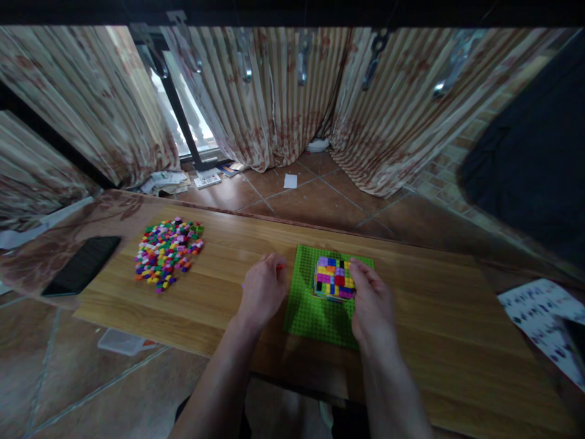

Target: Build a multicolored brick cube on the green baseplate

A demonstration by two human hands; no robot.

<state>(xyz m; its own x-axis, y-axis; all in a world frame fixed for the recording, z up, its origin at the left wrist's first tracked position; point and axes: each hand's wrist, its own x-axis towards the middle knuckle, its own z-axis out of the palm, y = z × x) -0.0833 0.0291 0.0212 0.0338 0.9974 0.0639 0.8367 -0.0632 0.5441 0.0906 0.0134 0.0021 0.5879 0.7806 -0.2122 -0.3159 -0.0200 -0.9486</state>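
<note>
Hands [262, 291] seemingly at baseplate [311, 317] edges

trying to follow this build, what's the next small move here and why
Probably carry the left hand, which seems to pinch an orange brick, rightwards to the block of bricks on the green baseplate. The right hand rests against the block's right side, so it looks steadied, and the hand sits just left of the baseplate.
</note>
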